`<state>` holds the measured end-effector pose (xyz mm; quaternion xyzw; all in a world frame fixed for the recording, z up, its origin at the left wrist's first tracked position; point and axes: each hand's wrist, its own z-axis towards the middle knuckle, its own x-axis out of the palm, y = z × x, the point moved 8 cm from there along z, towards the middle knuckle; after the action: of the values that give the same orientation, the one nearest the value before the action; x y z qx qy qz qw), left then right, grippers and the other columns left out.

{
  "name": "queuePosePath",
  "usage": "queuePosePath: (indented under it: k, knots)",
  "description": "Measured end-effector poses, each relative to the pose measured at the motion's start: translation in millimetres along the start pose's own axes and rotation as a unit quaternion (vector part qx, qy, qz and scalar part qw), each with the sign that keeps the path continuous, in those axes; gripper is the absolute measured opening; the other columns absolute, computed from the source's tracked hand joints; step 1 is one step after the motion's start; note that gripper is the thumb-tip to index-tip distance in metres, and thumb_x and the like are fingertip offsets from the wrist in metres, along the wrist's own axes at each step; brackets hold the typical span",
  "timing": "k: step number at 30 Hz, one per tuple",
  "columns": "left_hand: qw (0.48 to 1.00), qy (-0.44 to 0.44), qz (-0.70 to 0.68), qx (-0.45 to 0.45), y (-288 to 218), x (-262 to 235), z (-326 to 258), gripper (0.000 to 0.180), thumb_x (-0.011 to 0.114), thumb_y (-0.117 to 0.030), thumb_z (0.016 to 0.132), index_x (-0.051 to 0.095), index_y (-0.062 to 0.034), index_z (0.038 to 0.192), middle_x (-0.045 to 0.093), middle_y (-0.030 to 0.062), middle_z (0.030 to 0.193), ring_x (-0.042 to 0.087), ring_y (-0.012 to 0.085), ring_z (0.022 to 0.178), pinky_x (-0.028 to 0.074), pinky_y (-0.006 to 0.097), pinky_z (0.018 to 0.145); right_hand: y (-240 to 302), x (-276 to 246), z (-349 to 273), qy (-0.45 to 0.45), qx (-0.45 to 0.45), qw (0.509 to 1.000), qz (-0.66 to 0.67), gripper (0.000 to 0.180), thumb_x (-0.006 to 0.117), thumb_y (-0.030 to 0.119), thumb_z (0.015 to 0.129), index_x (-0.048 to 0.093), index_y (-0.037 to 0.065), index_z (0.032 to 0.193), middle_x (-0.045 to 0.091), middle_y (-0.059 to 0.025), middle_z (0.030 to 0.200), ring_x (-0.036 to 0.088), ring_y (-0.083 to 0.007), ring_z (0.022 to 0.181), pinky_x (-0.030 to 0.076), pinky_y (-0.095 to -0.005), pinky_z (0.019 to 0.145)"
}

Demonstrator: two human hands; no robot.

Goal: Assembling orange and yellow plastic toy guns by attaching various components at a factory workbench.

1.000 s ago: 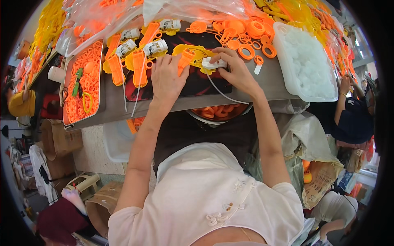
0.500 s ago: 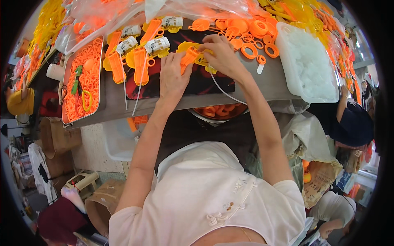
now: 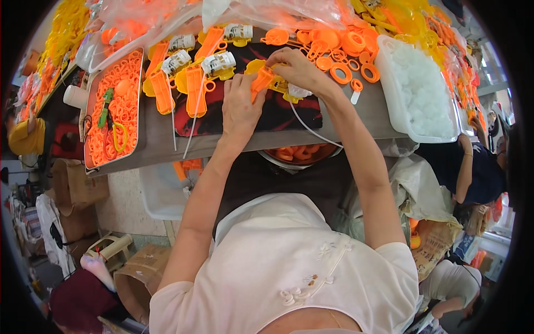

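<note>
I see small glossy orange plastic toy part point(image 3: 260, 82), elongated, upper centre of frame, above dark cloth on grey bench point(image 3: 361, 119). Left hand point(image 3: 240, 107) grip clenched round its lower end; right hand point(image 3: 300, 69) pinching top. Tray of orange rings point(image 3: 114, 108) upper left.

The right hand point(image 3: 297, 69) now sits further toward 9 o'clock, meeting the left hand point(image 3: 240, 108) over the dark cloth. An orange plastic piece point(image 3: 260, 82), lifted since a second ago, stands pinched between both grips.
</note>
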<state>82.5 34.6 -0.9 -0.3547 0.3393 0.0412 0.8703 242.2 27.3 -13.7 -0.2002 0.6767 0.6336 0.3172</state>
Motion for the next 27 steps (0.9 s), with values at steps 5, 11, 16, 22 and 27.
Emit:
queuePosePath:
  k: [5, 11, 16, 22, 27]
  knots:
    - [1.000, -0.003, -0.003, 0.003, -1.5, -3.4, 0.6, 0.035, 0.070, -0.009, 0.082, 0.059, -0.0015, 0.114, 0.057, 0.0142, 0.105, 0.053, 0.0354, 0.100, 0.047, 0.043, 0.087, 30.1, -19.9, -35.5, -0.206, -0.129, 0.959, -0.148, 0.027, 0.059, 0.007, 0.084, 0.068, 0.007, 0.109, 0.058, -0.0089, 0.117, 0.052, -0.0264, 0.112, 0.037, -0.0412, 0.102]
    - [1.000, -0.001, 0.002, 0.000, 0.3, -3.3, -0.3, 0.035, 0.070, -0.009, 0.082, 0.058, -0.0012, 0.114, 0.057, 0.0143, 0.105, 0.053, 0.0353, 0.100, 0.046, 0.043, 0.088, 58.1, 1.7, -54.9, -0.233, -0.190, 0.888, -0.348, 0.031, 0.061, 0.004, 0.080, 0.068, 0.011, 0.110, 0.055, -0.0070, 0.122, 0.048, -0.0261, 0.119, 0.025, -0.0474, 0.111]
    - [1.000, -0.005, 0.008, 0.011, -1.4, -3.0, -0.7, 0.035, 0.070, -0.009, 0.082, 0.058, -0.0012, 0.114, 0.057, 0.0145, 0.105, 0.053, 0.0353, 0.099, 0.047, 0.044, 0.087, 62.1, 0.4, -49.0, -0.226, -0.199, 0.884, -0.357, 0.031, 0.060, 0.005, 0.079, 0.070, 0.010, 0.108, 0.054, -0.0075, 0.124, 0.047, -0.0264, 0.121, 0.025, -0.0469, 0.112]
    - [1.000, -0.002, 0.007, 0.019, -0.7, -2.3, 0.2, 0.036, 0.070, -0.009, 0.081, 0.058, -0.0011, 0.114, 0.056, 0.0146, 0.104, 0.053, 0.0354, 0.098, 0.047, 0.043, 0.086, 27.4, -5.1, -20.8, -0.062, -0.109, 0.982, -0.143, 0.025, 0.055, 0.009, 0.084, 0.071, 0.005, 0.103, 0.053, -0.0096, 0.126, 0.047, -0.0274, 0.122, 0.032, -0.0438, 0.108]
    - [0.999, 0.011, -0.024, 0.026, 6.8, -2.5, 0.5, 0.038, 0.070, -0.013, 0.082, 0.057, -0.0008, 0.117, 0.058, 0.0158, 0.107, 0.054, 0.0354, 0.103, 0.046, 0.043, 0.090, 26.5, -15.7, -50.5, -0.128, -0.126, 0.969, -0.173, 0.028, 0.060, 0.013, 0.087, 0.069, 0.005, 0.112, 0.053, -0.0112, 0.128, 0.050, -0.0279, 0.121, 0.038, -0.0412, 0.103]
